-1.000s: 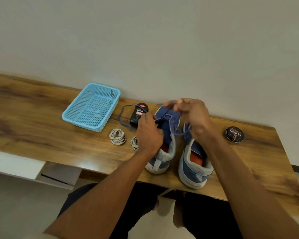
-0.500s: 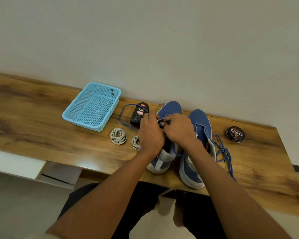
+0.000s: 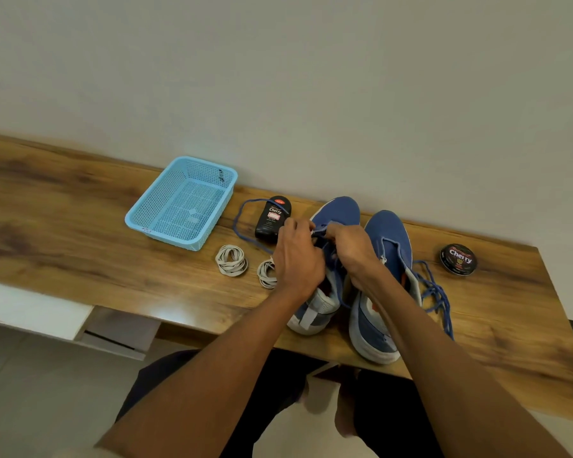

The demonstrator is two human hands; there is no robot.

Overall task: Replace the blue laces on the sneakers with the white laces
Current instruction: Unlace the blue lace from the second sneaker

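Head: both hands, left hand (image 3: 296, 256) and right hand (image 3: 351, 247), pinch blue lace (image 3: 319, 232) on left sneaker (image 3: 339, 213); blue basket (image 3: 139, 219) content unclear

Lace area of the left blue canvas sneaker (image 3: 339, 211), centre frame, is covered by the left hand (image 3: 298, 256) and right hand (image 3: 353, 249); fingertip grip not discernible. Second white lace coil (image 3: 266, 275) partly hidden behind the left hand. Wooden tabletop (image 3: 63, 226) cut off at the left edge.
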